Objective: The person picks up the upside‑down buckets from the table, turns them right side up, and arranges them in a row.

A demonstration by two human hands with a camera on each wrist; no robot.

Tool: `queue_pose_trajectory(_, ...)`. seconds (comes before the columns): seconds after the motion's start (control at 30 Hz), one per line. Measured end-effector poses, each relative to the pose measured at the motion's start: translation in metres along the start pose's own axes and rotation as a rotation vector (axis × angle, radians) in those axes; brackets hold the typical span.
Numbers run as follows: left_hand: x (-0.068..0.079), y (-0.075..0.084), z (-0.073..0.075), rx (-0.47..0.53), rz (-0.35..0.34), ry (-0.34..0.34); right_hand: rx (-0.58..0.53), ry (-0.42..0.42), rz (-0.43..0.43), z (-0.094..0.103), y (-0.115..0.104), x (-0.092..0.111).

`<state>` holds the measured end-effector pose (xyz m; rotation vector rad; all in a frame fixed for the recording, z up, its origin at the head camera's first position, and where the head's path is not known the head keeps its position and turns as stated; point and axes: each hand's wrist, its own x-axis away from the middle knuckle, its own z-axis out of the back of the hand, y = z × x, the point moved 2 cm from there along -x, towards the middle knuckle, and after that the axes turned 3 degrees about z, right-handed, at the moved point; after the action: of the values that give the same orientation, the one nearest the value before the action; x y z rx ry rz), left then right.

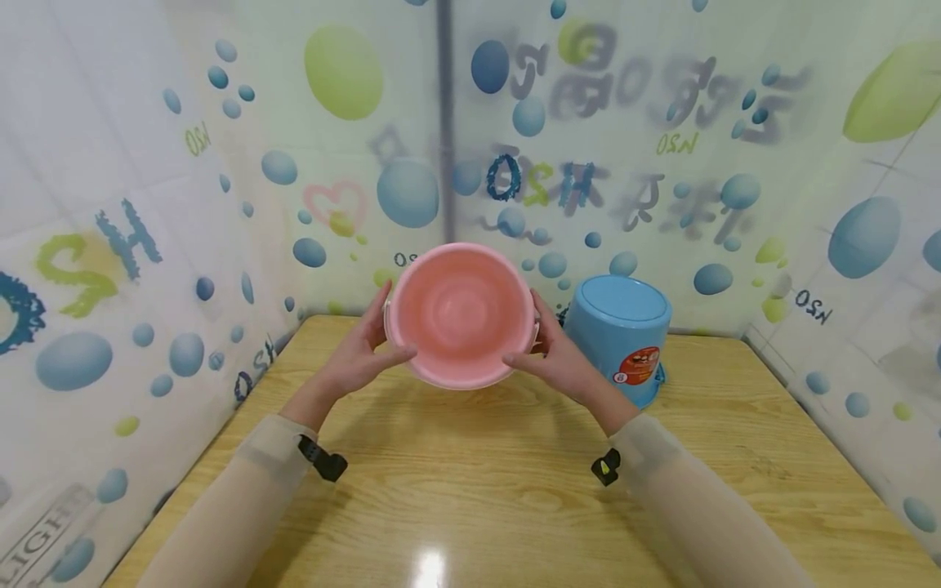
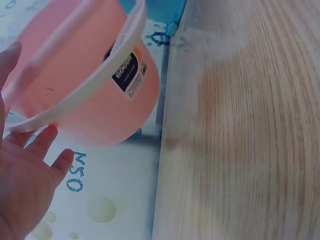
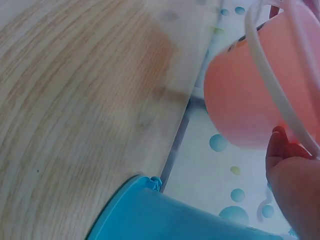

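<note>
Beside the right grip (image 1: 555, 351), on its outer side: blue bucket (image 1: 606, 335), standing upside down on the tabletop (image 1: 470, 490), base uppermost, rim down, with a red oval sticker (image 1: 637, 365) on its flank. It is the nearest obstacle to that grip; the right forearm partly overlaps it in the head view. Beyond both grips: wall sheeting (image 1: 409, 193) printed with blue and green drops and lettering, some of it reversed. Behind the grips, toward the person: pale sleeves (image 1: 224, 502) and a dark strap-on device at each wrist. Wood-grain tabletop beneath, a bright glare spot on its near part.

Between the two grips: pink bucket (image 1: 461, 314), held up above the tabletop. Left grip (image 1: 360, 347) and right grip both grasp it at opposite sides of the rim, thumbs on the near side, fingers behind on the outer wall. Body plain pink, smooth, round-mouthed, narrowing toward the base; interior visible down to the bottom. Pale carrying handle (image 3: 272, 82) lies close below the rim. Dark-and-white label (image 2: 129, 72) on the outer wall.

Orientation: mouth faces the person, base points away from the grips. Long axis tipped well off upright; exact tilt not readable.
</note>
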<state>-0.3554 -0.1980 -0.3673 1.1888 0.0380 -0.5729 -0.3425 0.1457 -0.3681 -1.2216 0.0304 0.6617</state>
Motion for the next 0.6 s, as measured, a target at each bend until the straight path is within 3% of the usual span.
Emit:
queue_pose_trajectory(0.4, 0.0007, 0.0032, 0.0030, 0.006, -0.087, -0.071, 0.043, -0.015, -0.009, 0.0029, 0.0022, 0.0009)
queue_pose_trajectory(0.6, 0.0008, 0.0070, 0.0029, -0.035, -0.109, -0.064, 0.061, -0.020, 0.032, 0.0042, 0.0013, -0.0008)
